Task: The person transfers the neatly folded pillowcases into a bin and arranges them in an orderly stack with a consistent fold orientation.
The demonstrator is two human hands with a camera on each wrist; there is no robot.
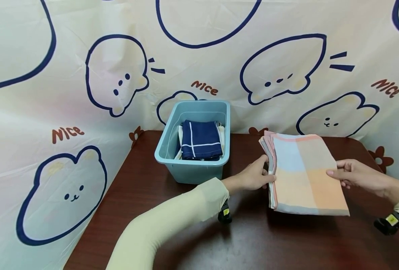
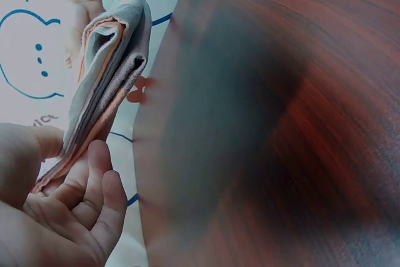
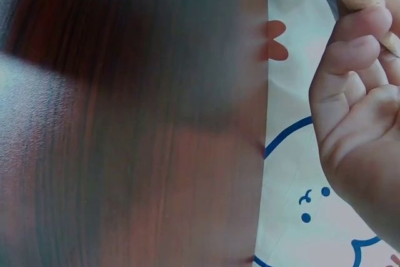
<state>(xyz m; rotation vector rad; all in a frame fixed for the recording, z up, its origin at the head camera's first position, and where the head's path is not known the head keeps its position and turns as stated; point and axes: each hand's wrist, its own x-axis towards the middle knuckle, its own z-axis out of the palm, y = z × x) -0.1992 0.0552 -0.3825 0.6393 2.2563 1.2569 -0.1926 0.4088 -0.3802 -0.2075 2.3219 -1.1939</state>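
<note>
A folded cloth point(image 1: 307, 176) with pastel orange, blue and grey checks is held up above the table, its broad face toward the head camera. My left hand point(image 1: 253, 175) pinches its left edge, where several folded layers show. At the opposite edge, my right hand point(image 1: 357, 175) grips the cloth with the thumb on the front face. Seen from the left wrist, the stacked layers of the cloth point(image 2: 112, 67) sit between thumb and fingers of the left hand point(image 2: 69, 198). In the right wrist view the right hand point(image 3: 362, 98) has curled fingers, and only a bit of cloth shows.
A light blue plastic basket point(image 1: 182, 170) stands left of the cloth, near the back of the dark wood table point(image 1: 246, 240). Inside it lies a folded navy cloth point(image 1: 200, 138) with white lines, over whitish fabric. Behind the table hangs a printed white sheet point(image 1: 199, 67).
</note>
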